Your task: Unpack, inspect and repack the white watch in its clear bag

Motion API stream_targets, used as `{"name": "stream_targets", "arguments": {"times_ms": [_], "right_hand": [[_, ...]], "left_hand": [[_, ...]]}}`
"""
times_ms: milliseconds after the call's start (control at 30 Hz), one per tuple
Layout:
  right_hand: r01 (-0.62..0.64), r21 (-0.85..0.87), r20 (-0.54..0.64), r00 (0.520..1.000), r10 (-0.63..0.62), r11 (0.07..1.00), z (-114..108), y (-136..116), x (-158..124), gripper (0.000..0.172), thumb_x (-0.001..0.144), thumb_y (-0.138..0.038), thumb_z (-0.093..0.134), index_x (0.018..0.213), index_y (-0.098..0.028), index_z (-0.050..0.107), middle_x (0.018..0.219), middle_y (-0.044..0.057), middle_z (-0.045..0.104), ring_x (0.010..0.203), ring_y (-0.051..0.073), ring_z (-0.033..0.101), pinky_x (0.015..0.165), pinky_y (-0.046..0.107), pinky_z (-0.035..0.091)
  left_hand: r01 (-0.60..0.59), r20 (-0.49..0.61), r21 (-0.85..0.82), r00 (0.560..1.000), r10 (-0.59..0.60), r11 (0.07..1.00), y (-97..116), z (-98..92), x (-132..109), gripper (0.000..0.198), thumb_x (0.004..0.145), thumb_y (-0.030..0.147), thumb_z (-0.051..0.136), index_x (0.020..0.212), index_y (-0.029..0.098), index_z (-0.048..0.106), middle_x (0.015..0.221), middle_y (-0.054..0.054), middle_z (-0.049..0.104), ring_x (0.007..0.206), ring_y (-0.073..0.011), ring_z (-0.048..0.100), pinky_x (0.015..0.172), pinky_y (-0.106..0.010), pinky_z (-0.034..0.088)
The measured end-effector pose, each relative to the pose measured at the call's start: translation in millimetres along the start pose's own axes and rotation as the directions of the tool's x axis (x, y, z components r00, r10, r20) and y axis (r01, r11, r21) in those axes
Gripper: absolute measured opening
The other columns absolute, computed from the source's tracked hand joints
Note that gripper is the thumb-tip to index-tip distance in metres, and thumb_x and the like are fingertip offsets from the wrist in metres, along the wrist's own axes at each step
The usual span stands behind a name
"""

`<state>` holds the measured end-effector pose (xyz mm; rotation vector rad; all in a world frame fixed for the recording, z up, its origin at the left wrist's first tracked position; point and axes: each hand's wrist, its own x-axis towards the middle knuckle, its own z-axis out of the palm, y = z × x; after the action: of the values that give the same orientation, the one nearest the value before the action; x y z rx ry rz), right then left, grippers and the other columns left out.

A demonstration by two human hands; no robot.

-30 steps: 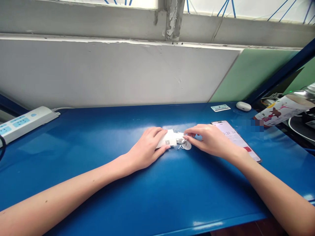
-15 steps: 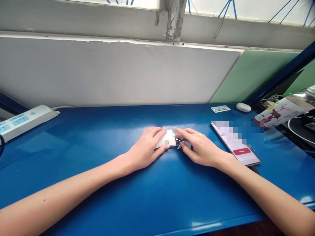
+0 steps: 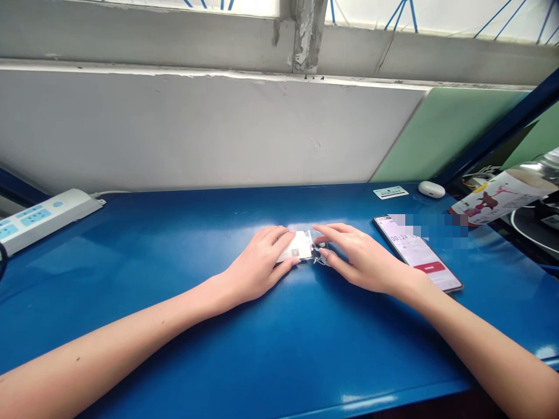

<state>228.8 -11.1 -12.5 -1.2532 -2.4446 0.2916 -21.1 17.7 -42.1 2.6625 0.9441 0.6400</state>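
My left hand (image 3: 264, 262) is closed around a flat white packet (image 3: 300, 244) with a square printed code, its thumb along the near edge and fingers over the far edge. The packet lies on the blue tabletop, and its right end looks clear and shiny like plastic film. At that end, a small dark item with a thin silvery chain (image 3: 321, 261) sits by the fingertips of my right hand (image 3: 349, 256). The right thumb and fingers are curled about this item, partly covering it. Its exact kind is hard to make out.
A phone (image 3: 419, 256) showing a running timer lies by my right wrist. Behind it are a small printed card (image 3: 390, 192) and a white earbud case (image 3: 431, 190). A bottle (image 3: 502, 195) leans at the right edge. A power strip (image 3: 50, 215) lies at the left.
The right hand's fingers have shifted slightly, and less of the round dark item shows beneath them. The left hand keeps its hold on the white packet in the same place.
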Motion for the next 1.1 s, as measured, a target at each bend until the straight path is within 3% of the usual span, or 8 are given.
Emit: {"name": "stream_targets", "arguments": {"times_ms": [167,333,433,533,633,700,900,1100], "right_hand": [[-0.006,0.165,0.051,0.999,-0.002,0.986,4,-8,0,0.050,0.097,-0.027,0.049,0.145,-0.018,0.043,0.132,0.015,0.065,0.123,0.028,0.061,0.100,0.046,0.053],[-0.065,0.261,0.090,0.995,0.043,0.963,6,-9,-2,0.056,0.097,-0.030,0.051,0.149,-0.018,0.036,0.141,0.017,0.057,0.124,0.026,0.061,0.101,0.043,0.053],[-0.036,0.188,0.087,0.996,0.020,0.981,0,-4,-1,0.048,0.098,-0.031,0.050,0.144,-0.019,0.045,0.140,0.014,0.060,0.127,0.027,0.059,0.102,0.045,0.052],[-0.023,0.029,-0.019,1.000,0.024,0.999,-5,3,0,0.041,0.098,-0.030,0.049,0.134,-0.014,0.056,0.134,0.015,0.064,0.130,0.029,0.055,0.106,0.048,0.049],[-0.083,-0.074,-0.136,0.988,0.072,0.994,-5,7,1,0.037,0.098,-0.029,0.047,0.128,-0.012,0.061,0.125,0.016,0.070,0.124,0.031,0.059,0.101,0.049,0.051],[-0.144,-0.071,-0.146,0.980,0.133,0.987,-4,6,1,0.035,0.098,-0.030,0.047,0.123,-0.013,0.064,0.117,0.016,0.073,0.114,0.031,0.065,0.095,0.048,0.054],[-0.182,0.213,-0.072,0.977,0.201,0.960,-3,-3,0,0.032,0.097,-0.031,0.051,0.125,-0.020,0.063,0.110,0.008,0.076,0.095,0.025,0.074,0.083,0.039,0.059],[-0.144,0.418,0.036,0.989,0.142,0.897,-1,-8,1,0.038,0.096,-0.031,0.054,0.132,-0.021,0.058,0.126,0.009,0.071,0.115,0.024,0.068,0.094,0.036,0.057]], "left_hand": [[0.012,0.022,0.010,1.000,-0.012,1.000,-2,0.8,-1,0.043,0.103,0.039,0.041,0.137,0.015,0.051,0.141,-0.018,0.053,0.132,-0.0331,0.048,0.108,-0.052,0.043],[0.020,0.141,0.079,0.990,-0.031,0.997,-1,-1.2,1,0.052,0.104,0.043,0.036,0.146,0.012,0.042,0.152,-0.018,0.045,0.143,-0.0322,0.038,0.117,-0.053,0.031],[0.025,0.209,0.123,0.977,-0.051,0.992,0,-3.1,2,0.057,0.105,0.045,0.034,0.151,0.012,0.035,0.157,-0.016,0.037,0.148,-0.0317,0.029,0.119,-0.052,0.026],[0.031,0.243,0.154,0.968,-0.068,0.988,1,-4.0,2,0.060,0.104,0.046,0.034,0.152,0.011,0.033,0.159,-0.017,0.033,0.149,-0.0319,0.025,0.120,-0.052,0.025],[0.031,0.249,0.166,0.966,-0.072,0.986,1,-4.1,2,0.061,0.104,0.046,0.034,0.153,0.011,0.032,0.159,-0.017,0.032,0.149,-0.0322,0.024,0.120,-0.052,0.025],[0.030,0.252,0.171,0.965,-0.073,0.985,1,-4.2,2,0.061,0.104,0.047,0.033,0.153,0.010,0.032,0.159,-0.017,0.031,0.149,-0.0326,0.025,0.120,-0.052,0.025],[0.018,0.218,0.157,0.974,-0.053,0.987,1,-4.1,1,0.060,0.103,0.046,0.035,0.152,0.010,0.035,0.158,-0.018,0.034,0.148,-0.0334,0.028,0.118,-0.053,0.028],[0.014,0.216,0.152,0.975,-0.047,0.988,0,-4.5,1,0.060,0.103,0.046,0.035,0.151,0.010,0.035,0.158,-0.019,0.034,0.148,-0.0328,0.029,0.118,-0.052,0.028]]}}
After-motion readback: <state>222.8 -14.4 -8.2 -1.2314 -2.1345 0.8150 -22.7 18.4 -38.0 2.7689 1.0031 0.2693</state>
